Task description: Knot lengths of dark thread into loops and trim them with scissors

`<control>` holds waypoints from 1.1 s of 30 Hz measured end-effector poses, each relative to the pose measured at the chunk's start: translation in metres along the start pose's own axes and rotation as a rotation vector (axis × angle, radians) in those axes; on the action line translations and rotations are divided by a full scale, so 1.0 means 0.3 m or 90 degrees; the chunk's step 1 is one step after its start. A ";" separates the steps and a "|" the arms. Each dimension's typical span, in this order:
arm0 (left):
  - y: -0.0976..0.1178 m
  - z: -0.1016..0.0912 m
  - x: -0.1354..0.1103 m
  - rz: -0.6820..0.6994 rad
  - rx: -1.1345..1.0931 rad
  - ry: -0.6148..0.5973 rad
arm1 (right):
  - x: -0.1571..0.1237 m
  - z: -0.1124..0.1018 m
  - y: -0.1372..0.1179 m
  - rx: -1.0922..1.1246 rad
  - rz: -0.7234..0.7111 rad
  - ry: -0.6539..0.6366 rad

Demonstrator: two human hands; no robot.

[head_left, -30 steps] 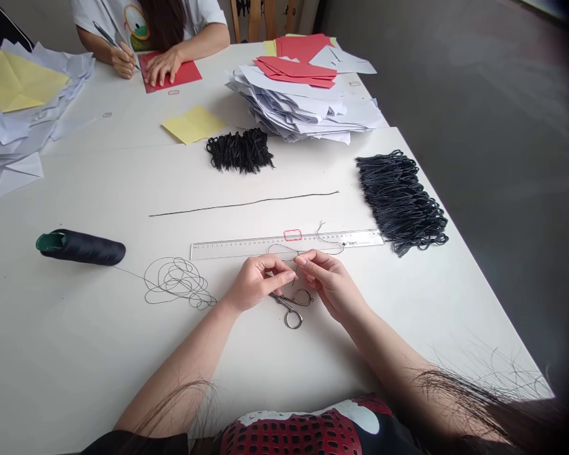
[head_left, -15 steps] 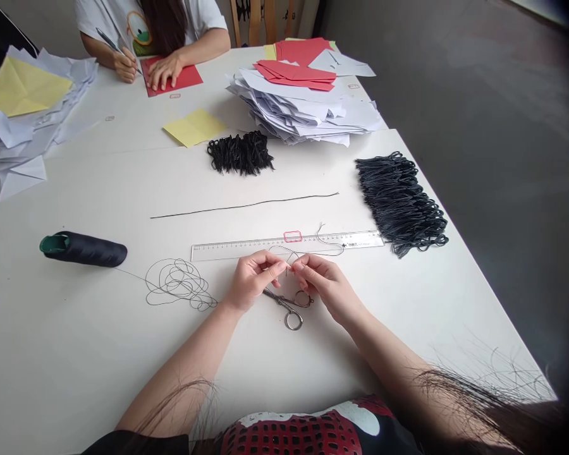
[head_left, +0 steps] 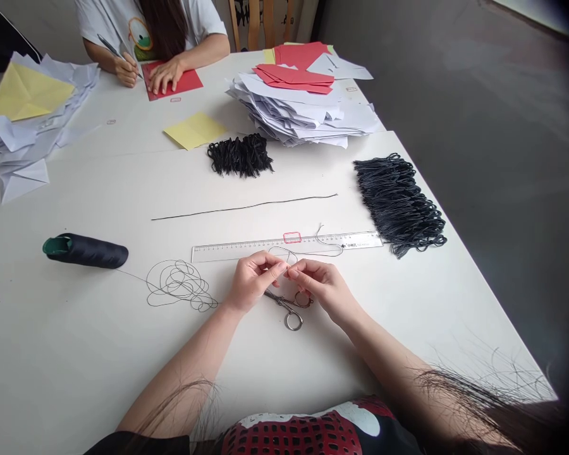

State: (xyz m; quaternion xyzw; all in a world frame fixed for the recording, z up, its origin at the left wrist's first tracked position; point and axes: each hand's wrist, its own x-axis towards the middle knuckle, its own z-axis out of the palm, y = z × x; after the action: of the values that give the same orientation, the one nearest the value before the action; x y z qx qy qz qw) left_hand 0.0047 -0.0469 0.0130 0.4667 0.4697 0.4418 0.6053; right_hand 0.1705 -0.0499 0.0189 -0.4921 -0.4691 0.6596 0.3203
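Note:
Between my pinched fingertips runs a thin black thread (head_left: 329, 254), its loose part curling over the ruler. My left hand (head_left: 256, 278) and my right hand (head_left: 329, 289) nearly touch, both closed on this thread. Under them lies a pair of metal scissors (head_left: 293, 319), its blades partly hidden by my left hand. Just beyond is a clear ruler (head_left: 232, 251) with a small red mark. A tangle of thread (head_left: 177, 284) lies left of my left hand, leading to a dark spool (head_left: 88, 250) on its side.
One straight black cord (head_left: 244, 207) lies beyond the ruler. Looped black cords form a bundle (head_left: 398, 202) at right and a smaller one (head_left: 241, 155) farther back. Paper stacks (head_left: 308, 114) stand behind. Across the table a person's hand (head_left: 167, 76) rests on red paper, the other holding a pen.
My right hand has shifted slightly left, bringing its fingertips against those of my left hand. The thread stays pinched. The view has tilted very slightly.

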 end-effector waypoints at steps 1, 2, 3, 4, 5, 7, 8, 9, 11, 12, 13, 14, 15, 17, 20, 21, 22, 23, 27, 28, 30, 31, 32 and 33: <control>-0.001 0.000 0.000 0.001 0.000 -0.001 | 0.000 0.001 -0.001 0.004 0.003 0.001; -0.001 -0.001 0.001 0.002 0.000 -0.001 | 0.000 0.001 -0.001 0.006 0.006 0.003; -0.002 -0.001 0.001 0.002 0.002 -0.001 | 0.000 0.001 -0.001 0.007 0.009 0.003; -0.002 -0.001 0.002 0.002 0.005 0.000 | 0.001 0.001 0.001 0.006 0.010 0.002; -0.002 -0.001 0.002 0.003 0.008 0.001 | 0.002 0.001 0.002 0.004 0.010 0.002; -0.001 0.000 0.003 0.007 0.012 0.006 | 0.004 0.000 0.005 0.000 0.008 -0.001; -0.001 0.001 0.003 0.009 0.012 0.007 | 0.006 -0.001 0.007 -0.002 0.006 -0.002; -0.001 0.001 0.003 0.011 0.013 0.009 | 0.007 -0.002 0.009 -0.003 0.004 -0.004; -0.002 0.001 0.002 0.015 0.013 0.009 | 0.010 -0.005 0.012 -0.009 -0.002 -0.004; -0.004 0.001 0.002 0.017 0.013 0.009 | 0.011 -0.006 0.014 -0.013 -0.007 -0.005; -0.005 0.001 0.001 0.020 0.013 0.009 | 0.013 -0.007 0.016 -0.018 -0.013 -0.004; -0.007 0.001 0.001 0.024 0.013 0.011 | 0.014 -0.009 0.018 -0.022 -0.019 -0.003; -0.009 0.000 0.002 0.027 0.013 0.013 | 0.014 -0.010 0.020 -0.024 -0.025 -0.003; -0.013 0.000 0.004 0.033 0.015 0.017 | 0.015 -0.010 0.023 -0.023 -0.034 0.002; -0.018 -0.001 0.012 0.041 0.010 0.011 | 0.013 -0.008 0.020 -0.011 -0.044 0.020; -0.020 -0.002 0.014 0.042 0.006 0.006 | 0.013 -0.007 0.017 -0.003 -0.046 0.028; -0.023 -0.003 0.017 0.042 0.002 0.001 | 0.012 -0.006 0.015 0.005 -0.047 0.036; -0.026 -0.004 0.019 0.041 -0.001 -0.004 | 0.012 -0.006 0.012 0.016 -0.046 0.045; -0.040 -0.015 0.022 0.047 -0.011 -0.012 | 0.016 -0.014 0.005 0.054 -0.051 0.080; -0.044 -0.018 0.022 0.048 -0.014 -0.008 | 0.016 -0.019 0.004 0.061 -0.057 0.091; -0.051 -0.024 0.022 0.046 -0.026 0.002 | 0.013 -0.029 0.002 0.079 -0.072 0.111; -0.054 -0.025 0.021 0.043 -0.033 0.007 | 0.010 -0.033 0.000 0.091 -0.080 0.118; -0.056 -0.026 0.019 0.041 -0.040 0.012 | 0.007 -0.037 -0.001 0.104 -0.087 0.123; -0.058 -0.025 0.018 0.037 -0.048 0.016 | 0.003 -0.039 -0.004 0.117 -0.095 0.126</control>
State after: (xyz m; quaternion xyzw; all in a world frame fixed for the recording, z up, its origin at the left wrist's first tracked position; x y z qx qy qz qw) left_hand -0.0001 -0.0436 -0.0057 0.4515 0.4465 0.4826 0.6032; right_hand 0.1813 -0.0452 0.0188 -0.4873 -0.4081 0.6226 0.4565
